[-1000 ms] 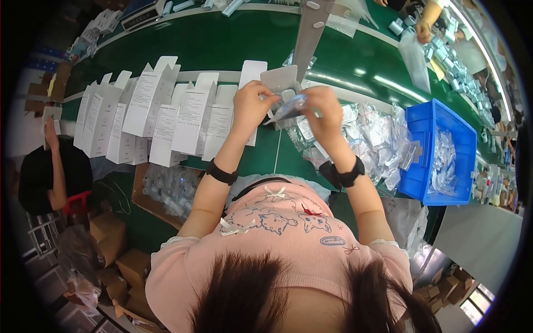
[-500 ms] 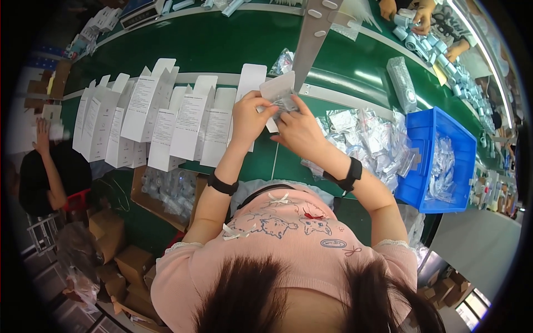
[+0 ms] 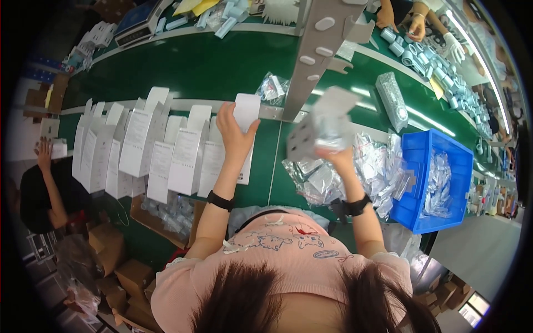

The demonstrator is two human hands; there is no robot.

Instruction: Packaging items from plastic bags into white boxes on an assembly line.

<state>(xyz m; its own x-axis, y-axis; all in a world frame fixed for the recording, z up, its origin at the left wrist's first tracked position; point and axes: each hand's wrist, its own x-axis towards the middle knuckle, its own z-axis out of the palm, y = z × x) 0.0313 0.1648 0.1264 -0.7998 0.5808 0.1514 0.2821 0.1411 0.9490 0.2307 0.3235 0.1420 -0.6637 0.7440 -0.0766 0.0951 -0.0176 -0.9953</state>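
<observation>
My right hand (image 3: 340,157) grips a white carton (image 3: 304,137), blurred by motion, with its flap up and something clear or silvery at its open side. The carton hangs over the right part of the bench. My left hand (image 3: 237,136) is at a standing white box (image 3: 247,111) with a raised flap, fingers spread at its left side and thumb at its right edge. Whether they press on it is unclear. To the left of that hand stand several open white printed boxes (image 3: 187,161). Clear bags of parts (image 3: 369,166) lie in a heap beside my right hand.
A blue bin (image 3: 410,208) holding clear packets stands at the right. Ahead, a grey metal post (image 3: 313,61) rises by the green belt (image 3: 222,61), which carries a bubble-wrapped piece (image 3: 392,100) and a small bag (image 3: 273,89). Other people's hands (image 3: 416,26) are at the far right.
My hands have parted. The right has carried the carton rightward; the left has let go of it and moved left to the standing box. The view has tilted, so the scene sits lower.
</observation>
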